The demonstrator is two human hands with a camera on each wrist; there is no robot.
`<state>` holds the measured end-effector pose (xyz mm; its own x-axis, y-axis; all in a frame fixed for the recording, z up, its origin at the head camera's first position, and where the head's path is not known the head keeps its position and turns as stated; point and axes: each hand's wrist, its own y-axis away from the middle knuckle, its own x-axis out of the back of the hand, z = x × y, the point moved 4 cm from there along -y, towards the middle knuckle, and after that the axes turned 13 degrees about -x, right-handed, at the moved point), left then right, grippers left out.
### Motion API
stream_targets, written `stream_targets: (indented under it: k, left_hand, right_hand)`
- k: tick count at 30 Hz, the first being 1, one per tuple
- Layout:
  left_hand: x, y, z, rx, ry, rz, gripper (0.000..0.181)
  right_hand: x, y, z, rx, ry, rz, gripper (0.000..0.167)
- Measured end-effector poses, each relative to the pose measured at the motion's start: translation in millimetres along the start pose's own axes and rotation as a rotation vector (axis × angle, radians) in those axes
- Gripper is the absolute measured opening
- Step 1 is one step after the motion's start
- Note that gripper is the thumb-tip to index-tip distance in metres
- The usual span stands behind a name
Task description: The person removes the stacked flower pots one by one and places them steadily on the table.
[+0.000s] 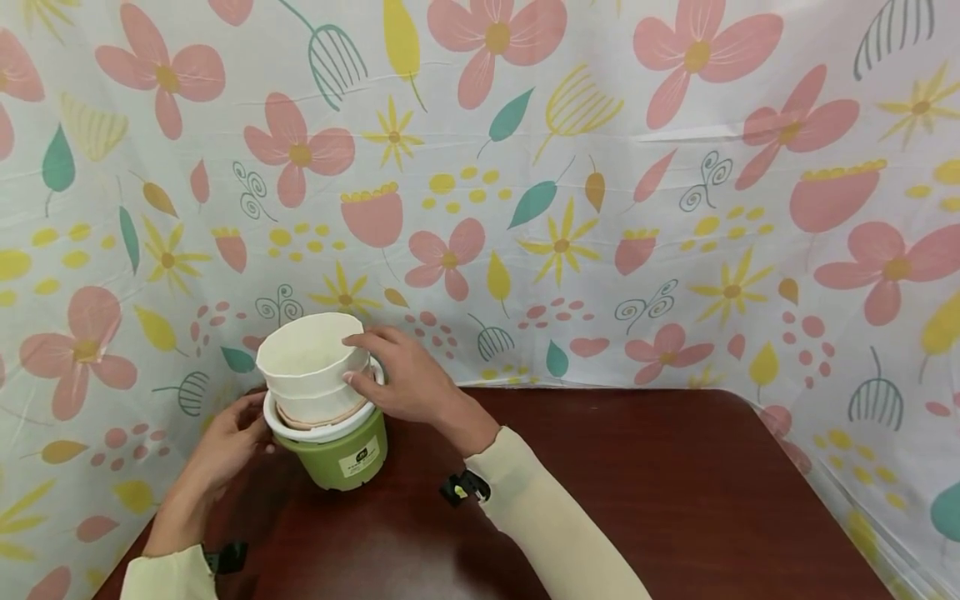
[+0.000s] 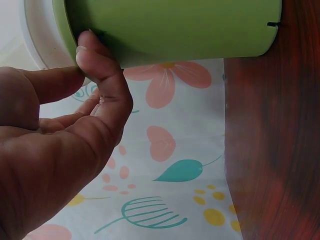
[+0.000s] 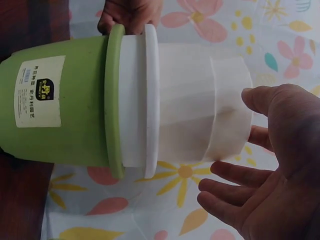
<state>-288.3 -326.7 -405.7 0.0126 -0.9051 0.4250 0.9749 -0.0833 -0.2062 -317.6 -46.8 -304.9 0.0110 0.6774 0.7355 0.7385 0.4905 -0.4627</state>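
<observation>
Several flowerpots stand nested in a stack at the table's back left. Outermost is a green flowerpot (image 1: 322,462) with a paper label (image 3: 40,92). A white flowerpot (image 3: 134,100) sits inside it, its rim raised above the green one. The top cream-white flowerpot (image 1: 303,390) sticks up highest and leans slightly; a tan rim shows around its base. My left hand (image 1: 228,446) pinches the green flowerpot's rim from the left, index finger curled beneath the rim. At the top flowerpot's right edge, my right hand (image 1: 408,375) pinches its rim between thumb and index finger; that index fingertip is partly hidden.
The dark red-brown table (image 1: 600,467) extends to the right of the stack. A flower-patterned cloth (image 1: 525,167) hangs along the back and left, close behind the flowerpots. Black straps (image 1: 465,487) sit at both wrists.
</observation>
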Motion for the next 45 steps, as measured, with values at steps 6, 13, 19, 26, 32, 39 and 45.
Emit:
stream_targets:
  k: [6,13,19,26,32,39,45]
  left_hand:
    - [-0.5,0.3,0.6,-0.004,-0.017,0.0,0.057]
    - [-1.8,0.1,-2.3,0.006,-0.012,-0.003,0.058]
    - [-1.7,-0.6,-4.7,0.005,-0.018,-0.001,0.058]
    - [0.2,1.1,-5.8,0.007,-0.023,-0.008,0.06]
    - [2.1,-0.5,-3.9,-0.005,-0.018,-0.004,0.061]
    - [2.1,0.1,-4.7,0.001,-0.016,-0.001,0.06]
    - [1.6,-0.3,-3.0,-0.013,-0.002,0.011,0.057]
  right_hand:
    - [-4,-1.4,3,-0.013,-0.006,-0.006,0.042]
    - [-6,-2.3,3,-0.009,-0.008,0.022,0.037]
    - [-9,-5.6,3,-0.014,0.004,0.057,0.038]
    - [-13,-7.5,1,-0.057,0.011,0.067,0.041]
    - [-13,-10.2,0,-0.058,0.015,0.08,0.042]
    - [-14,-12.2,0,-0.082,0.021,0.063,0.044]
    - [-12,-13.8,-1,-0.08,-0.023,0.054,0.044]
